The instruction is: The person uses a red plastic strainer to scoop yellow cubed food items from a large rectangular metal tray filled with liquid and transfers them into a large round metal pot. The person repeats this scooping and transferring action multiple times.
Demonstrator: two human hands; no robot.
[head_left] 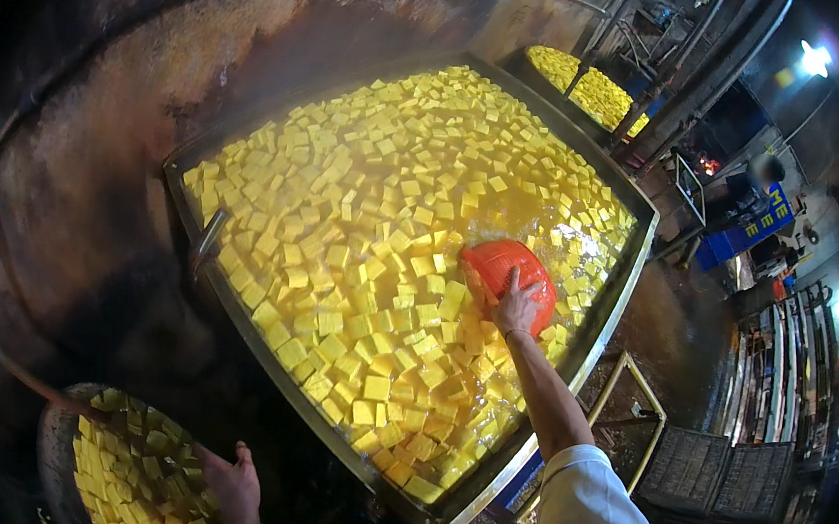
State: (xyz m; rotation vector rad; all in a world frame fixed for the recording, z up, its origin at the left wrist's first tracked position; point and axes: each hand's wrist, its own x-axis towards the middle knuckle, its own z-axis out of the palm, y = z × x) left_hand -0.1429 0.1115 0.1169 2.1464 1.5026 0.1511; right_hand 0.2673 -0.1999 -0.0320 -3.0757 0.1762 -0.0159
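A large square metal vat (278, 374) is full of yellow cubes (331, 255) in yellowish liquid under faint steam. My right hand (517, 304) grips a red plastic perforated basket (499, 258), tilted and partly down in the liquid on the vat's right side. My left hand (230, 484) is low at the lower left, fingers apart and holding nothing that I can see, beside a round container (56, 440) of similar yellow cubes.
A stained wall (105, 119) and a hose (13, 358) border the left. Behind stand another vat of cubes (577, 72) and posts (679, 90). A person (761, 181) is at the back right. A yellow frame (639, 383) and dark woven panels (718, 473) lie to the right.
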